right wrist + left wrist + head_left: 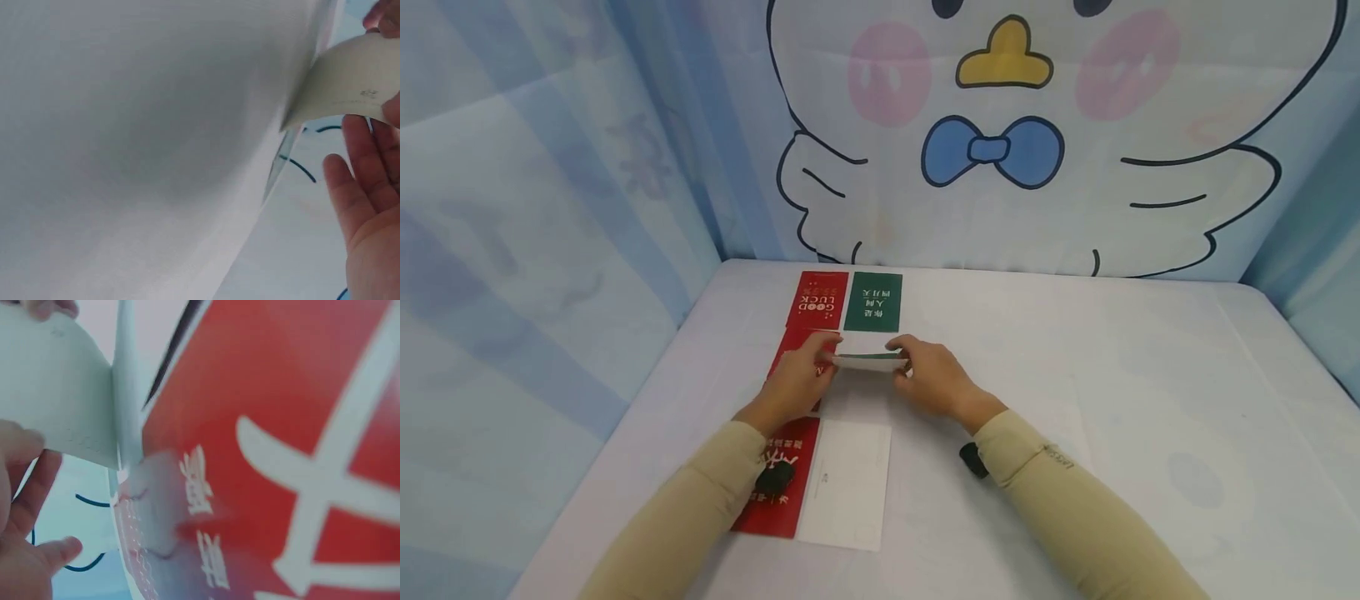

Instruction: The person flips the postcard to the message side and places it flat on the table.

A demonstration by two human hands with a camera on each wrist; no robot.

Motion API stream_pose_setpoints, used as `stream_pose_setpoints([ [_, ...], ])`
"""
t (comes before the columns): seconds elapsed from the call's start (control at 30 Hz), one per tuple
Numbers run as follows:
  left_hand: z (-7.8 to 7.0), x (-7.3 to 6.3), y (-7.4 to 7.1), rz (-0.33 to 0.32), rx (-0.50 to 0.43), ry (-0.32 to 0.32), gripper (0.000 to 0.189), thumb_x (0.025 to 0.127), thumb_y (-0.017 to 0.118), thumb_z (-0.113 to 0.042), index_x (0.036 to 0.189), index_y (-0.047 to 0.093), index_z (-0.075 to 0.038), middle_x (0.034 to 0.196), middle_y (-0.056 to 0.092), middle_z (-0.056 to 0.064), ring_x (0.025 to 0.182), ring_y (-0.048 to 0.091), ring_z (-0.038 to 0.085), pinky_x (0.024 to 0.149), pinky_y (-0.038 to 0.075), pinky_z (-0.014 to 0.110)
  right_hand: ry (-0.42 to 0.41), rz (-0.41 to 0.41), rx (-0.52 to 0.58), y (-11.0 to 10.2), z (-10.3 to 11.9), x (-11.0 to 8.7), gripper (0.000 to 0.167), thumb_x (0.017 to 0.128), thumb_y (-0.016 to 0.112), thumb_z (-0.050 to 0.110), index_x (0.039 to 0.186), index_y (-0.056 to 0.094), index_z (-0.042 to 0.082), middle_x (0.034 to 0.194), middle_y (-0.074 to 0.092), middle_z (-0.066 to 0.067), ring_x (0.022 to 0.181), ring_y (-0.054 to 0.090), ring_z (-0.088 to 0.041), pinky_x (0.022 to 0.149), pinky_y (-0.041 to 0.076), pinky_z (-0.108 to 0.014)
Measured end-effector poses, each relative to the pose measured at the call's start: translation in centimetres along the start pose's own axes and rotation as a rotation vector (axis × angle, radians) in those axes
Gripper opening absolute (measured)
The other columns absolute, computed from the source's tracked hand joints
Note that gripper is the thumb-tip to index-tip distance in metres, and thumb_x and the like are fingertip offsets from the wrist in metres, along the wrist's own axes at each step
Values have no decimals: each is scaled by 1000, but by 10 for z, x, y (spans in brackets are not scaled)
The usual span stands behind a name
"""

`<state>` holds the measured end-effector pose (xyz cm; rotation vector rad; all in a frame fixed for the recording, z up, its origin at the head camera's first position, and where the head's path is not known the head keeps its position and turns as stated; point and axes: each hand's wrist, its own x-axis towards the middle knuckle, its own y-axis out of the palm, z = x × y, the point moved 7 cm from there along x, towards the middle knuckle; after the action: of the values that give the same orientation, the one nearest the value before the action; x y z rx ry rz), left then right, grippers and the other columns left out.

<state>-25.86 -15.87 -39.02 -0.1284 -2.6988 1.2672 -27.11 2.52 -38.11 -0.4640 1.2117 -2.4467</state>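
My left hand and right hand pinch a postcard by its two ends, tilted above the table. The postcard's pale back is bent in a curve in the wrist views, and a green strip of its other face shows in the head view. Beyond it lie a red "GOOD LUCK" card and a green card with white characters. Another red card is partly hidden under my left hand. Nearer me, a red card lies beside a white-side-up postcard.
A white cloth covers the table. Below my right wrist is a small black device, and another dark one is at my left wrist. Curtains and a cartoon backdrop enclose the table's left, back and right.
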Motion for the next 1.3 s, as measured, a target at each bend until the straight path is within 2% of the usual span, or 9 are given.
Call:
stream_pose_setpoints([
  [0.13, -11, -3, -13, -140, -48, 104, 51, 92, 73, -9, 135, 45, -11, 114, 71, 13, 99, 71, 27, 86, 56, 40, -65, -179, 100, -18, 6, -2, 42, 93, 64, 4, 131, 47, 1, 92, 66, -11, 80, 61, -23, 75, 54, -38],
  [0.2, -16, -3, -18, -191, -70, 156, 50, 93, 72, -8, 135, 44, -9, 114, 71, 15, 107, 69, 29, 90, 54, 42, -93, -256, 141, -25, 9, -3, 46, 93, 65, 2, 133, 41, 2, 92, 65, -12, 79, 60, -23, 73, 55, -37],
  [0.3, -21, -3, -21, -227, -91, 199, 52, 93, 70, -6, 136, 41, -9, 113, 71, 17, 108, 68, 31, 91, 53, 43, -105, -323, 176, -29, 10, -3, 51, 94, 65, 2, 135, 34, 4, 98, 63, -13, 81, 63, -24, 74, 57, -36],
  [0.43, -20, 3, -21, -228, -90, 191, 52, 94, 69, -5, 138, 41, -10, 111, 69, 16, 101, 68, 29, 90, 55, 41, -61, -347, 204, -29, 7, -1, 44, 95, 65, 3, 131, 40, 4, 103, 59, -13, 83, 64, -24, 75, 58, -36],
  [0.57, -16, 8, -16, -175, -58, 129, 46, 94, 69, -7, 137, 51, -9, 114, 65, 12, 99, 63, 26, 89, 55, 39, -14, -317, 178, -25, 2, 1, 30, 95, 64, 3, 124, 57, -1, 106, 61, -14, 85, 63, -24, 78, 57, -37],
  [0.67, -13, 10, -10, -122, -28, 70, 43, 94, 70, -10, 135, 58, -8, 121, 61, 11, 106, 60, 25, 92, 54, 39, 4, -271, 146, -22, 0, 3, 28, 96, 63, 4, 123, 62, -3, 110, 62, -15, 88, 63, -24, 80, 56, -36],
  [0.93, -4, 10, -5, -42, 5, -21, 51, 93, 72, -16, 141, 56, -10, 136, 56, 12, 126, 51, 29, 103, 45, 46, 45, -115, 135, -10, -5, 9, 48, 93, 68, 4, 137, 52, -5, 126, 55, -18, 96, 62, -24, 82, 55, -34],
  [1.23, 5, 19, -4, 2, 117, -83, 60, 87, 79, -23, 142, 58, -16, 136, 56, 10, 127, 45, 30, 105, 41, 55, 101, 12, 59, 6, -10, 13, 62, 92, 68, 7, 147, 43, -4, 140, 48, -17, 93, 59, -22, 85, 52, -33],
  [1.3, 8, 20, -1, 22, 135, -101, 61, 86, 81, -24, 142, 57, -17, 137, 56, 9, 128, 44, 31, 105, 40, 57, 109, 41, 18, 9, -11, 13, 64, 93, 69, 10, 149, 41, -3, 143, 46, -17, 102, 59, -24, 93, 50, -35],
])
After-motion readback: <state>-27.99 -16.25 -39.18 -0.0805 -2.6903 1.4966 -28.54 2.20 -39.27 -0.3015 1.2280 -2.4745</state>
